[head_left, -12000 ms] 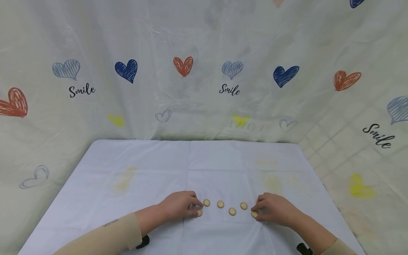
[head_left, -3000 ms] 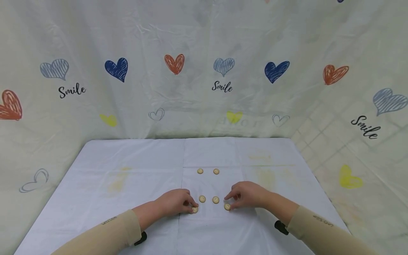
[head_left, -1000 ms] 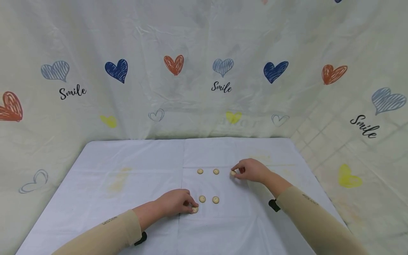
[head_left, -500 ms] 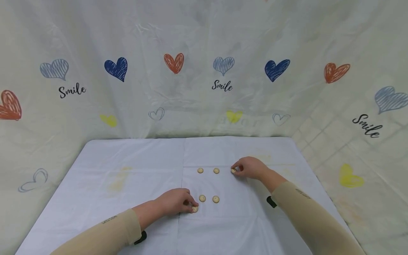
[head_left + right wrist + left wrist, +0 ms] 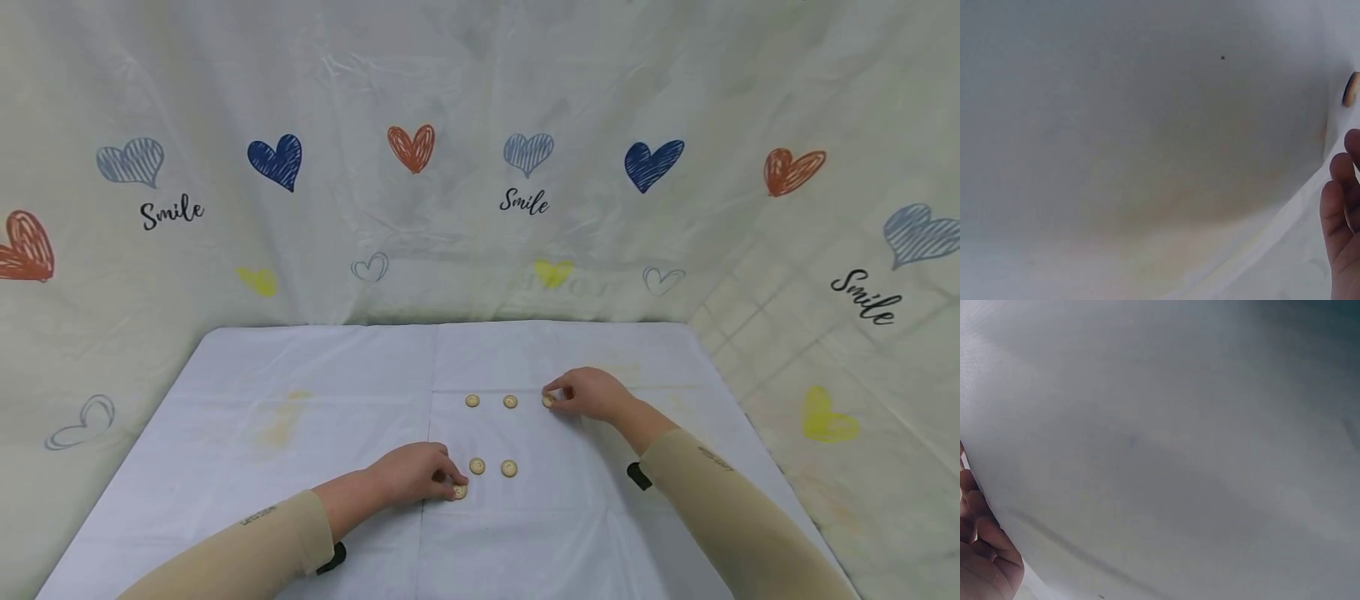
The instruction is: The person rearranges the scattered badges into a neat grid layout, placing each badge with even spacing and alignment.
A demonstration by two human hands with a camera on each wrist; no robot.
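Note:
Pale round buttons lie on the white-covered table in the head view. My left hand (image 5: 412,475) pinches one button (image 5: 460,492) at the front left, down on the cloth. Further back, my right hand (image 5: 592,394) has thumb and index finger about another button (image 5: 548,401), at the right end of a back row. That row also holds a left button (image 5: 472,401) and a middle button (image 5: 510,402). Closer to me are two more, a front button (image 5: 477,466) and its neighbour (image 5: 509,468). Curled left fingers (image 5: 991,540) edge into the left wrist view.
The white tablecloth (image 5: 300,467) has creases and faint yellow stains. Behind the table hangs a pale curtain (image 5: 465,233) printed with hearts and "Smile". Black wrist straps show at the left sleeve (image 5: 247,542) and right sleeve (image 5: 727,508).
Since 12 seconds ago, two buttons have gone from the loose line to the back. Between three and one seconds ago, my right hand carried a third beside them. My left hand has stayed nearly still lately.

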